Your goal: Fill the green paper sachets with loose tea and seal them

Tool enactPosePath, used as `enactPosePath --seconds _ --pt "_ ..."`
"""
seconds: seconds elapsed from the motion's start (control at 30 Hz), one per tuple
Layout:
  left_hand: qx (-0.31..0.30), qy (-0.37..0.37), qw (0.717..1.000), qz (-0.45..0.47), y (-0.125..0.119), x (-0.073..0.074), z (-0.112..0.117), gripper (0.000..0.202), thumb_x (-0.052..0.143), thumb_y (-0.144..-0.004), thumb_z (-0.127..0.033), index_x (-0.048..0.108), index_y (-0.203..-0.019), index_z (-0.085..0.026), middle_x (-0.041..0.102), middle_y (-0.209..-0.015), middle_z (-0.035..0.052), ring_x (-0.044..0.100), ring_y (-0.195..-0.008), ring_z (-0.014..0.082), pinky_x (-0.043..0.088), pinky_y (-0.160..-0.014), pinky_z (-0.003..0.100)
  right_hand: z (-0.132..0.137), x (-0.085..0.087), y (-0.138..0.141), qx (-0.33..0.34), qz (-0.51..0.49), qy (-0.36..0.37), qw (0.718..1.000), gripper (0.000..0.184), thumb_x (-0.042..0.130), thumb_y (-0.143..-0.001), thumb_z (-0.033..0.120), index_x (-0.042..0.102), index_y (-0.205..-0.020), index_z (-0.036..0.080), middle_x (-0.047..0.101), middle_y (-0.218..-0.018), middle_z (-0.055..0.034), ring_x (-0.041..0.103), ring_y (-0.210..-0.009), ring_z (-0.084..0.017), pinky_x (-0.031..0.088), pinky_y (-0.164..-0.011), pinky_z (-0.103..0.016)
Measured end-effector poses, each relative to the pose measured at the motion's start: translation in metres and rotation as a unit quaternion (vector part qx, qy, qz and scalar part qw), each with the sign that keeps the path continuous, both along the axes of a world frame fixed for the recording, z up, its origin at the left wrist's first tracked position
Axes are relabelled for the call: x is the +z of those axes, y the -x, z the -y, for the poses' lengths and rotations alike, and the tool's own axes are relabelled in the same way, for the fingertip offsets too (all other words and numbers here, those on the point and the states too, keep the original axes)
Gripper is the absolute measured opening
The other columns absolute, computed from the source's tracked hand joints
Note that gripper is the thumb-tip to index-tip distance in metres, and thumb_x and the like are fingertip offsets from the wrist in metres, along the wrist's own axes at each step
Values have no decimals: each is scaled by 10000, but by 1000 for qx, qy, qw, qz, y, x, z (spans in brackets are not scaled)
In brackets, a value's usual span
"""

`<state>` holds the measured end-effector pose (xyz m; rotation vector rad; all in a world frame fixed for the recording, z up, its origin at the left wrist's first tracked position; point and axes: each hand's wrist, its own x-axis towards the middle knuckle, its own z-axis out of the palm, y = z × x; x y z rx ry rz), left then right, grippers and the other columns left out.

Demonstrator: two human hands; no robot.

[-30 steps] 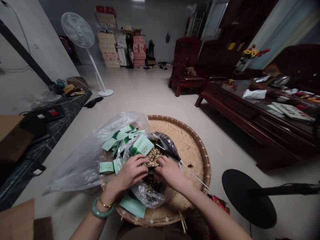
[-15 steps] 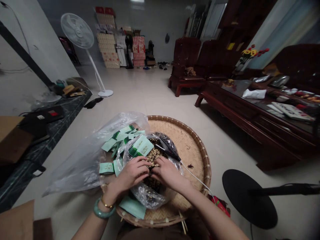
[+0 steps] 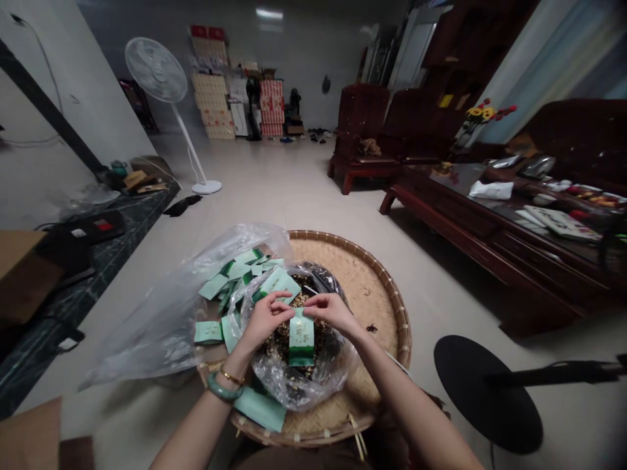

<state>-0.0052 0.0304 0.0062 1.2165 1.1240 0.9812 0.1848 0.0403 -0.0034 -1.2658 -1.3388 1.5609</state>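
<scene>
Head view: left hand point(image 3: 268, 318), right hand point(image 3: 332, 311) pinch rectangular pale-green plastic-looking packet point(image 3: 301, 341); I judge light, pliable, top edge best.

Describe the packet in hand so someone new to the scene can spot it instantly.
Find the round woven tray in the foreground. On it sits an open clear bag of dark and pale bits. Over those bits is a pale-green packet with a dark-green lower band, the only one pinched at its top edge by the left hand and right hand.

Packet lettering point(image 3: 302, 335) — too small to read, cardboard box point(image 3: 19, 251) — cut off
</scene>
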Motion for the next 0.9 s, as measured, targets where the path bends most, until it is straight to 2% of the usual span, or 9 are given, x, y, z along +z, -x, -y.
enactPosePath --seconds 0.13,0.23,0.4,0.53,0.63,0.77,0.9 --pt "4 9 1000 13 -5 -1 1 457 793 -571 -294 598 -950 -126 658 -624 -23 584 -581 113 471 -625 245 2 -1 1 21 -3 17 1000 418 819 -494 497 711 -656 128 553 -481 42 393 -439 -55 290 -435 -196" --pt "-6 20 1000 19 -8 -4 3 454 790 -578 -329 626 -945 -117 625 -604 -33 563 -582 109 444 -609 232 3 -4 1 6 -13 18 1000 425 821 -471 520 702 -603 134 542 -455 46 388 -417 -55 290 -419 -199" --pt "-65 104 992 20 -12 -14 5 370 790 -568 -426 653 -685 -102 544 -530 -40 456 -482 76 334 -486 202 1 -8 0 -12 -17 12 1000 420 815 -471 528 700 -592 143 542 -435 47 410 -394 -63 324 -413 -206" --pt "-41 136 989 48 -14 -19 5 410 814 -519 -463 621 -592 -109 507 -486 -53 426 -448 64 312 -456 191 1 -11 1 -12 -6 9 1000 400 816 -483 507 704 -608 144 562 -462 41 420 -408 -64 331 -417 -201" --pt "-30 148 986 67 -16 -20 6 417 830 -513 -450 638 -647 -105 548 -516 -42 464 -457 71 336 -453 183 -1 -13 2 -27 1 -5 1000 382 817 -489 485 695 -598 140 565 -470 37 428 -421 -67 332 -422 -200" --pt "-88 168 976 107 -19 -23 10 493 873 -484 -343 683 -865 -94 677 -688 27 580 -563 114 429 -534 205 -3 -16 2 -59 -7 -22 998 374 810 -506 475 685 -602 136 563 -469 34 432 -423 -71 328 -421 -203" --pt "-99 150 980 91 -20 -29 11 428 877 -474 -317 698 -786 -86 689 -677 36 600 -593 134 453 -592 231 -4 -20 1 -62 -7 -33 998 370 811 -507 472 686 -604 137 577 -482 29 438 -429 -74 345 -431 -207"
